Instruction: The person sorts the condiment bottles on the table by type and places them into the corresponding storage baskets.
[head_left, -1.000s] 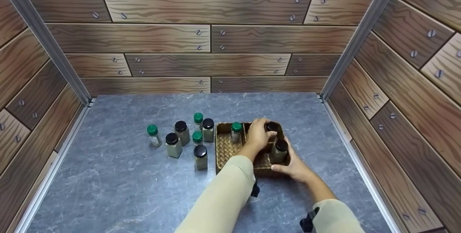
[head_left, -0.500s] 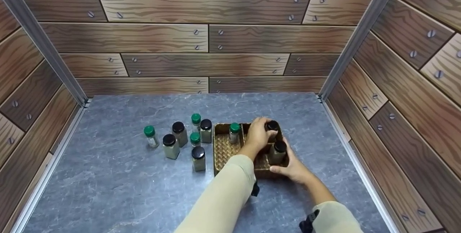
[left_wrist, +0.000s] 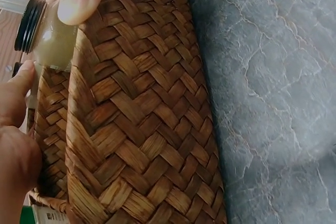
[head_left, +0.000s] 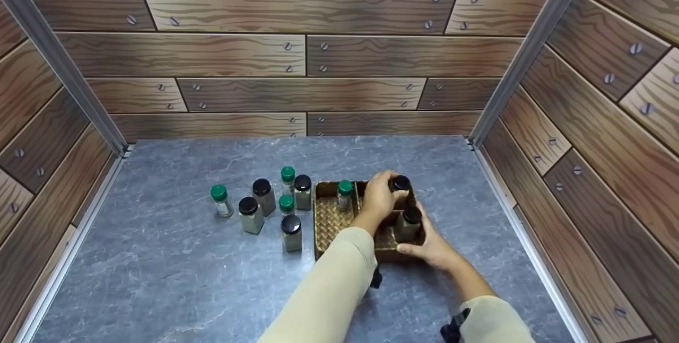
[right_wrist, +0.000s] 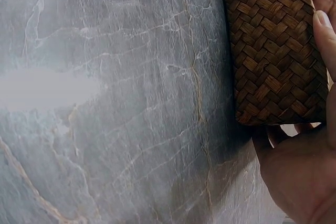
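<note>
My left hand (head_left: 380,194) reaches into the back right compartment of a woven basket (head_left: 328,229) and grips a black-capped spice jar (head_left: 401,183) with thumb and fingers. The jar's lower part is hidden by the hand and basket. My right hand (head_left: 437,247) holds the basket's front right corner. Its thumb (left_wrist: 79,1) lies over the front rim, and the fingers run along the right side. A second black-capped spice jar (head_left: 408,226) stands in the front right compartment, close to the right hand. In the left compartment stands a green-capped spice jar (head_left: 344,194).
Several more jars stand on the grey marbled table (head_left: 159,258) left of the basket. Some have black caps, such as the near jar (head_left: 292,234); others have green caps, such as the leftmost jar (head_left: 220,201). Wood-patterned panels (head_left: 241,94) enclose the back and sides.
The head view has shifted slightly, so the basket and jars appear a little further left. Both hands keep their holds, with hardly any movement.
</note>
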`<act>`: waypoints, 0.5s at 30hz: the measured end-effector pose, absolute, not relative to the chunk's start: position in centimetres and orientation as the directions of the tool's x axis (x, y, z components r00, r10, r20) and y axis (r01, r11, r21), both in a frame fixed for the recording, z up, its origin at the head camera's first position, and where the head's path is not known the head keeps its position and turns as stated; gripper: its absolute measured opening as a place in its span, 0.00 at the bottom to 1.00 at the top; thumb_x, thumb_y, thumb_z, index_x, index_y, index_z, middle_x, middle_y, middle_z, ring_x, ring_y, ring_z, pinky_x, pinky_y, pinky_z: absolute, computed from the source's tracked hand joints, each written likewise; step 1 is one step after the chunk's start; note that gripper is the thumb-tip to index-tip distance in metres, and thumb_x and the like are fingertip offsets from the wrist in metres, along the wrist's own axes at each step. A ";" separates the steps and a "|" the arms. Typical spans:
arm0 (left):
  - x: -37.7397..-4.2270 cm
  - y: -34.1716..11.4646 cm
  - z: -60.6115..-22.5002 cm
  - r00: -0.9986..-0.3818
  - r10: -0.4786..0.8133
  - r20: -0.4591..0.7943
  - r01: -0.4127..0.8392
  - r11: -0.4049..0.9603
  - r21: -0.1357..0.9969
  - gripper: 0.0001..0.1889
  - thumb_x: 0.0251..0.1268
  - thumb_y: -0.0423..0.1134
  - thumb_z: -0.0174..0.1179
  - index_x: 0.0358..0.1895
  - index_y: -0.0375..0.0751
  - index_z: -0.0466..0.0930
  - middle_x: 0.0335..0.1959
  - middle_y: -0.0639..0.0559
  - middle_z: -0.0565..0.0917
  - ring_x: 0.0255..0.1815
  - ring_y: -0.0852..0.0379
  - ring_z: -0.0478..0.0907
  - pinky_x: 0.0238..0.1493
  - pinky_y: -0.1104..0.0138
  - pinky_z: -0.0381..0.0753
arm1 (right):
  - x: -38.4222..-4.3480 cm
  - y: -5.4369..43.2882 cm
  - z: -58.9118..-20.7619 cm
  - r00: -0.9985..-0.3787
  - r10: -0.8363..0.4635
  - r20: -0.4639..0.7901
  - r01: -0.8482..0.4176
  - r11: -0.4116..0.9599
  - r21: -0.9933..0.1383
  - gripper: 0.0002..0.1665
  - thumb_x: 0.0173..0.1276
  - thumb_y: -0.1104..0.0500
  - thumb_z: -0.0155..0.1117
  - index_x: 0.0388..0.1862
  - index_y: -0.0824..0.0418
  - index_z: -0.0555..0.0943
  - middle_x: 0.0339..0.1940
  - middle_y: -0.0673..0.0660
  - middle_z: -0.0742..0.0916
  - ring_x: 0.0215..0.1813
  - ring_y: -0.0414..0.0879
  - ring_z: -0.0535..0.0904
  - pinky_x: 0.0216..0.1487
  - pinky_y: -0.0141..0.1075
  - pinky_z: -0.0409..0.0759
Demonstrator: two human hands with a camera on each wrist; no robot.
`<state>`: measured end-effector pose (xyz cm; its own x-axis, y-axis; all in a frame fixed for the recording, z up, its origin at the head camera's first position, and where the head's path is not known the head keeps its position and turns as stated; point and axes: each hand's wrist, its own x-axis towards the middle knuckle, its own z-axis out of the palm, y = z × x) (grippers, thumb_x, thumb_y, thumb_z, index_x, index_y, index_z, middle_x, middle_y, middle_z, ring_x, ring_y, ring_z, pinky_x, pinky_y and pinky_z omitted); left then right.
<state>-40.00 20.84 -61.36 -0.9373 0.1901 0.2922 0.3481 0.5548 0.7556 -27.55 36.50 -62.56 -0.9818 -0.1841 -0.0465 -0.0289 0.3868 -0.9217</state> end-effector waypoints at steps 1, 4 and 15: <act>-40.1 20.8 -61.5 -0.939 0.191 0.286 0.344 0.557 0.756 0.25 0.62 0.50 0.80 0.61 0.51 0.85 0.58 0.51 0.89 0.61 0.51 0.87 0.65 0.61 0.86 | -27.5 36.5 -62.6 -0.981 -0.186 -0.047 -0.028 0.382 -0.924 0.80 0.62 0.62 0.84 0.91 0.60 0.31 0.92 0.71 0.46 0.91 0.67 0.44 0.90 0.63 0.37; -40.3 20.9 -61.8 -0.944 0.201 0.263 0.331 0.560 0.759 0.29 0.62 0.51 0.80 0.65 0.53 0.83 0.60 0.53 0.89 0.62 0.52 0.87 0.64 0.61 0.87 | -27.4 36.6 -62.6 -0.982 -0.182 -0.052 -0.023 0.387 -0.922 0.80 0.62 0.61 0.84 0.91 0.59 0.31 0.92 0.72 0.48 0.91 0.68 0.46 0.90 0.63 0.39; -38.1 20.2 -59.5 -0.968 0.149 0.203 0.249 0.450 0.857 0.26 0.74 0.55 0.71 0.62 0.43 0.75 0.58 0.48 0.82 0.56 0.51 0.84 0.62 0.59 0.86 | -27.3 36.9 -62.5 -0.982 -0.170 -0.082 0.003 0.422 -0.906 0.80 0.63 0.57 0.84 0.92 0.56 0.31 0.92 0.72 0.47 0.91 0.70 0.45 0.90 0.64 0.40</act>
